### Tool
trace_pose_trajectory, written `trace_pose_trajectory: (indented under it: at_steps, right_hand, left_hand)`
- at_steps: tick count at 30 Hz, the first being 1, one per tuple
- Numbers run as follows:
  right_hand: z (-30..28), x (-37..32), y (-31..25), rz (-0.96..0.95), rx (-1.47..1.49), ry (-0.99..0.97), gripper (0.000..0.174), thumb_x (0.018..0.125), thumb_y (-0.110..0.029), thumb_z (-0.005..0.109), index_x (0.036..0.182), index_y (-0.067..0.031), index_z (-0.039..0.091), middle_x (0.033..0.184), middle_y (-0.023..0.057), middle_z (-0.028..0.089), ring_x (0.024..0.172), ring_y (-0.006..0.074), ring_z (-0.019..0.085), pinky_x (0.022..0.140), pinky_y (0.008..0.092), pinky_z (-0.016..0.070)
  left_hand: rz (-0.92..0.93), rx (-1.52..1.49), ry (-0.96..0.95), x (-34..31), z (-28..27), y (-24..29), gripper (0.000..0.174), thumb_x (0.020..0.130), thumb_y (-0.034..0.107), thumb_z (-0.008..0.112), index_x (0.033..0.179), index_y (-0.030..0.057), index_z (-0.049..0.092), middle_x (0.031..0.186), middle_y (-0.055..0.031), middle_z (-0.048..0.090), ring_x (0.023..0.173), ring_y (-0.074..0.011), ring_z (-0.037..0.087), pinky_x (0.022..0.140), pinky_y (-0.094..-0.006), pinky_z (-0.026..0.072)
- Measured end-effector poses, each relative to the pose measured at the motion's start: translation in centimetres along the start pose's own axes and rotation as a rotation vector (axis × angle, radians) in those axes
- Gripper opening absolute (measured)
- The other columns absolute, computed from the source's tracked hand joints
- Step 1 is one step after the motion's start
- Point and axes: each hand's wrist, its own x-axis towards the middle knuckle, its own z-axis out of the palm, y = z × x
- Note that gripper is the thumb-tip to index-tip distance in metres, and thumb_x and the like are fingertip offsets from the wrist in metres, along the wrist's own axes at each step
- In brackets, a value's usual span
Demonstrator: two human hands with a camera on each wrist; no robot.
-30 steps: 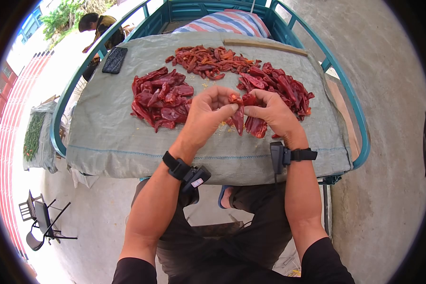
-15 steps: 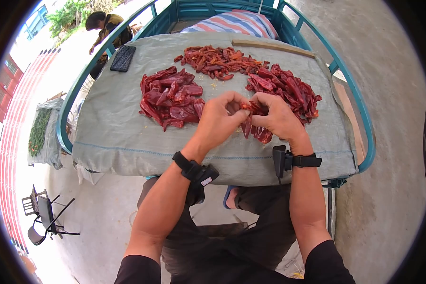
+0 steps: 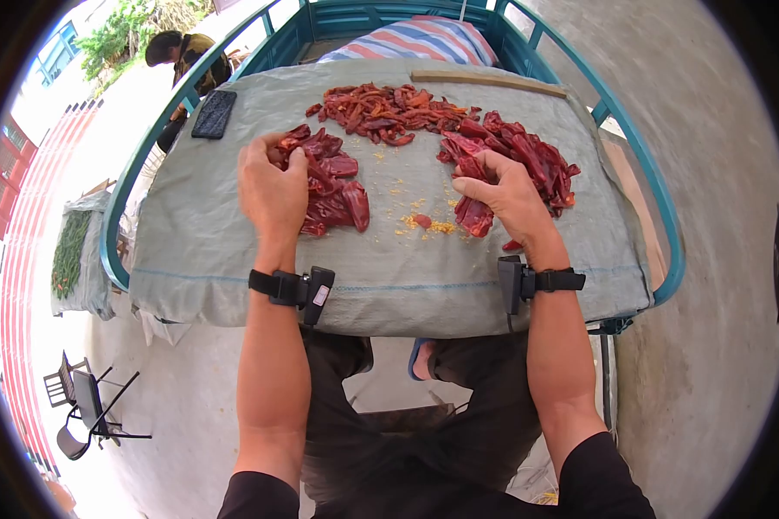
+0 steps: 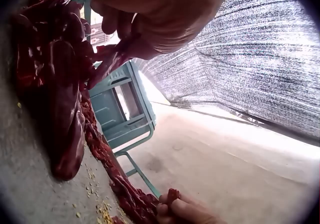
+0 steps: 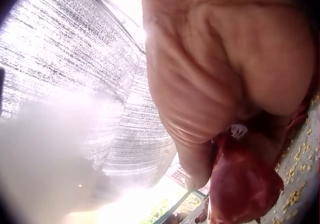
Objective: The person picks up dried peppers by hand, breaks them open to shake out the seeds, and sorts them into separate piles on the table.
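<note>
My left hand (image 3: 273, 186) is at the left pile of flattened red peppers (image 3: 336, 201); in the left wrist view its curled fingers pinch a red pepper piece (image 4: 111, 63) beside that pile. My right hand (image 3: 515, 199) is by the right pile of long red peppers (image 3: 541, 164), thumb and fingers gripping a dark red pepper (image 3: 474, 216) that hangs down. The right wrist view shows this pepper (image 5: 242, 184) below the palm. At the back lies a pile of smaller orange-red peppers (image 3: 389, 111).
Yellow seeds (image 3: 441, 227) are scattered on the grey-green sheet (image 3: 389, 303) between the hands. A phone (image 3: 214, 114) lies at the back left, a wooden strip (image 3: 489, 83) at the back. A teal rail (image 3: 645, 186) surrounds the sheet. Beyond the left rail, a person (image 3: 201, 62) bends forward.
My left hand has moved away from my right hand, leftward to the left pile, with a pepper piece. My right hand stays near the right pile, and the seeds between them have come into view.
</note>
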Motion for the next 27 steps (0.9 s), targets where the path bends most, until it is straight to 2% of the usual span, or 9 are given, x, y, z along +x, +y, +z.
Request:
trace_pose_trajectory:
  at_steps: [3,6,9,11,13,16,19,22,27]
  right_hand:
    - [0.3,-0.1,-0.4,0.025,0.168,0.036,0.041,0.097,-0.022,0.087,0.124,0.0059,0.073,0.113,0.0078,0.076,0.101,0.0147,0.069,0.092,0.0320,0.0565]
    - [0.6,0.2,-0.3,0.062,0.401,0.074,0.038,0.101,-0.019,0.085,0.129,0.0042,0.073,0.117,0.0067,0.077,0.102,0.0127,0.071,0.092,0.0300,0.0588]
    - [1.2,0.8,1.0,0.073,0.610,0.089,0.035,0.104,-0.016,0.082,0.133,0.0016,0.072,0.119,0.0055,0.076,0.103,0.0113,0.072,0.091,0.0292,0.0609]
    - [1.5,1.0,0.9,0.064,0.700,0.102,0.033,0.105,-0.015,0.082,0.133,0.0005,0.072,0.119,0.0047,0.076,0.103,0.0109,0.073,0.090,0.0289,0.0617]
    - [2.2,0.8,0.1,0.057,0.766,0.131,0.032,0.105,-0.014,0.081,0.132,-0.0001,0.072,0.118,0.0041,0.076,0.103,0.0110,0.073,0.089,0.0286,0.0619]
    - [3.1,0.8,-0.1,0.009,0.730,0.176,0.029,0.104,-0.014,0.082,0.128,-0.0011,0.072,0.118,0.0036,0.075,0.101,0.0098,0.071,0.088,0.0279,0.0607]
    - [4.2,1.0,0.1,-0.055,0.644,0.212,0.027,0.104,-0.014,0.083,0.124,-0.0020,0.072,0.112,0.0022,0.074,0.093,0.0077,0.069,0.080,0.0258,0.0579]
    - [4.5,0.9,0.1,-0.049,0.615,0.185,0.026,0.104,-0.016,0.083,0.122,-0.0031,0.071,0.106,-0.0001,0.073,0.087,0.0061,0.066,0.072,0.0244,0.0540]
    - [3.3,0.3,-0.7,-0.002,0.628,0.083,0.024,0.106,-0.022,0.081,0.121,-0.0049,0.072,0.100,-0.0025,0.072,0.079,0.0046,0.062,0.064,0.0231,0.0468]
  left_hand:
    - [0.344,0.312,0.289,0.4,0.8,-1.6,0.038,0.089,0.014,0.086,0.125,0.0048,0.076,0.108,-0.0118,0.073,0.104,-0.0295,0.071,0.099,-0.0414,0.0555]
    - [0.521,0.251,0.315,-0.3,-0.2,1.1,0.041,0.088,0.007,0.082,0.127,0.0046,0.071,0.110,-0.0125,0.069,0.112,-0.0359,0.067,0.096,-0.0433,0.0550]
    - [0.571,-0.105,0.078,-2.6,1.0,3.6,0.039,0.089,0.007,0.081,0.127,0.0049,0.070,0.108,-0.0141,0.069,0.107,-0.0337,0.069,0.095,-0.0435,0.0559]
    - [0.400,-0.396,-0.256,-5.3,2.4,4.9,0.040,0.090,0.010,0.082,0.127,0.0047,0.069,0.110,-0.0149,0.071,0.106,-0.0322,0.071,0.094,-0.0427,0.0570]
    - [0.350,-0.484,-0.408,-7.7,3.5,6.5,0.044,0.094,0.014,0.084,0.132,0.0009,0.065,0.113,-0.0171,0.073,0.103,-0.0303,0.074,0.090,-0.0438,0.0589]
    - [0.039,-0.666,-0.693,-9.7,4.2,7.3,0.051,0.097,0.019,0.085,0.136,-0.0030,0.060,0.115,-0.0178,0.073,0.099,-0.0254,0.075,0.084,-0.0410,0.0602]
    - [-0.119,-0.755,-0.779,-10.1,5.2,6.9,0.054,0.099,0.017,0.084,0.140,-0.0048,0.056,0.115,-0.0149,0.073,0.093,-0.0173,0.074,0.078,-0.0348,0.0596]
    - [-0.184,-0.901,-0.801,-9.6,5.4,6.3,0.049,0.098,0.012,0.082,0.139,-0.0023,0.060,0.114,-0.0104,0.073,0.091,-0.0117,0.072,0.076,-0.0275,0.0576]
    - [-0.182,-0.890,-0.798,-8.4,4.7,5.8,0.038,0.101,0.006,0.077,0.135,-0.0014,0.063,0.116,-0.0089,0.075,0.100,-0.0127,0.073,0.082,-0.0260,0.0590]
